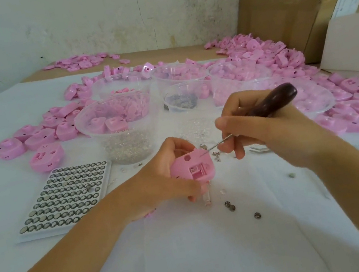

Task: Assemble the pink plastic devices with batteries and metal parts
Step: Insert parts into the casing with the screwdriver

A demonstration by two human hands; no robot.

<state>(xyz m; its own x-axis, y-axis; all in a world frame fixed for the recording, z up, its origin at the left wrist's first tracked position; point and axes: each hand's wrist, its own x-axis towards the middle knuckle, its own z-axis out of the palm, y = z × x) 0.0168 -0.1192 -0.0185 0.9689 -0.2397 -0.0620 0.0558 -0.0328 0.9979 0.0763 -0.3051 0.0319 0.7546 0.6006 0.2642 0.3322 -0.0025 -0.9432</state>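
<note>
Left hand [164, 177] grips pink device [192, 168] | right hand [266, 132] pinches awl [264, 106]

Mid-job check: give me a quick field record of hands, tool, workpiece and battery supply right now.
left hand: grips pink device, open compartment facing up
right hand: holds dark-handled tool
tool tip: on the device's face, beside its round hole
battery tray: on the table, left of the left hand, rows of button cells in it
loose button cells: three on the cloth, near the device
</note>
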